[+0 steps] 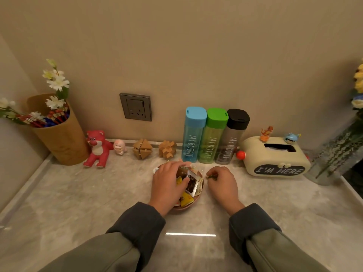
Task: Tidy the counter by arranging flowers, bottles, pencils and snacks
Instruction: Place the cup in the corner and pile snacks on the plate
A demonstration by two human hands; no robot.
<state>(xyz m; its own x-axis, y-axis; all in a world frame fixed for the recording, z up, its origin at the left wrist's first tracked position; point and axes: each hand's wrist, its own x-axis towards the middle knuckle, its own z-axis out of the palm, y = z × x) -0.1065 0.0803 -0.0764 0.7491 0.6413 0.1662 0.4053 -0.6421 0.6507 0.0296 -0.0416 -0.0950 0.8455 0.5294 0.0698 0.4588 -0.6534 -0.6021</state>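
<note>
On the bench (78, 203) the left hand (169, 183) curls round snacks (186, 200) in the bowl (182, 210) while the right hand (224, 185) pinches a small wrapper (213, 177).

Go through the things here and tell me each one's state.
Left hand: resting on snacks
Right hand: pinching a wrapper
Bowl: upright, full
Bottles: upright, capped
Cup: upright, holding pencils and flowers
Bear: sitting upright

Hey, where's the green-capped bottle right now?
In the head view, the green-capped bottle stands upright at the back of the counter, right of centre, between the blue-capped bottle and the black-capped bottle, just behind the snack bowl.
</note>
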